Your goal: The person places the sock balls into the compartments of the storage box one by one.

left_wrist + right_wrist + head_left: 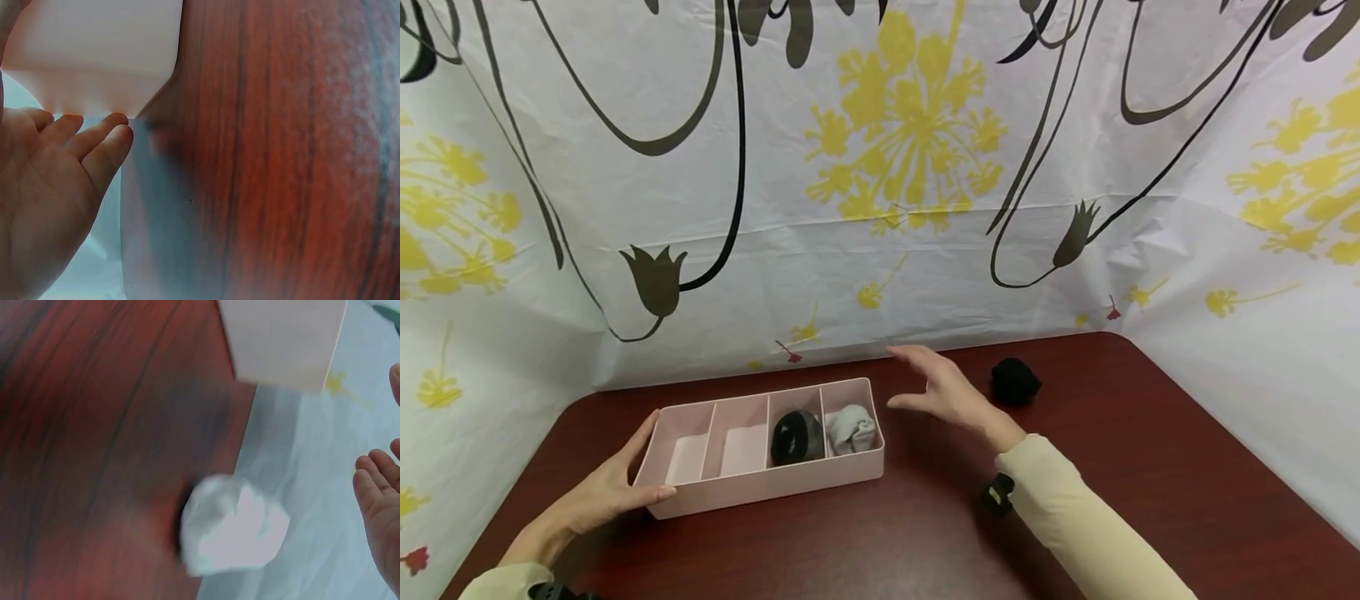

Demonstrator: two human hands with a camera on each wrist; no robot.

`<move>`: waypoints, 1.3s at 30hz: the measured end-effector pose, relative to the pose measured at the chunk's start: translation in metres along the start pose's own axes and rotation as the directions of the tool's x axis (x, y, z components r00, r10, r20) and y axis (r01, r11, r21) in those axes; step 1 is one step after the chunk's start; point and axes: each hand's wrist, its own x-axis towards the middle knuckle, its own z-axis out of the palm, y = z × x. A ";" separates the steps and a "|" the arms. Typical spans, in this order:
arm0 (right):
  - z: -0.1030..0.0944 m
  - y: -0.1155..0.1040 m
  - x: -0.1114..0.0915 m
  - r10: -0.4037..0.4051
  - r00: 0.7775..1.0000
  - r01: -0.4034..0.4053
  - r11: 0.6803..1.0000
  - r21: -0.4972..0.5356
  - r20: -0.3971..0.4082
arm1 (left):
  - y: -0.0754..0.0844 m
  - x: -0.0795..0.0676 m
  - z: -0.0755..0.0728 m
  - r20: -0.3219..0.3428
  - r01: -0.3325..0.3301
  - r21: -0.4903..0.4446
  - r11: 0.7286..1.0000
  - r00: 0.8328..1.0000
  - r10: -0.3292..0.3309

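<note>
A pale pink box (pixel 767 483) with several compartments in a row lies on the table. My left hand (pixel 602 492) grips its left end, thumb on the near wall and fingers at the end wall. The rightmost compartment holds a rolled light grey sock-like bundle (pixel 852 430); beside it sits a rolled black and dark grey bundle (pixel 796 437). The two left compartments hold nothing. My right hand (pixel 951 392) is held over the table right of the box, fingers and thumb spread, holding nothing. Behind it lies a black balled-up cloth (pixel 1015 382); a bundle (pixel 234 528) looks pale in the right wrist view.
The dark red-brown wooden table (pixel 1112 450) has rounded far corners. A white sheet (pixel 820 183) with yellow and dark plant prints hangs behind it and along both sides. Each wrist wears a black strap device (pixel 997 494).
</note>
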 end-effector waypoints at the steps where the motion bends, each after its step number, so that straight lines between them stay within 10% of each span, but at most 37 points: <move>1: -0.004 0.004 -0.004 0.031 1.000 -0.031 0.999 0.018 0.002 | 0.001 0.000 0.000 0.001 0.002 0.001 1.000 1.000 -0.002; 16: -0.025 0.049 -0.041 0.208 0.978 -0.208 0.978 -0.014 0.002 | -0.003 -0.001 -0.001 -0.008 0.001 0.024 1.000 1.000 -0.001; 39: -0.010 0.063 -0.042 0.291 0.955 -0.287 0.954 -0.084 0.049 | -0.001 0.000 0.001 -0.014 -0.004 0.013 1.000 1.000 0.004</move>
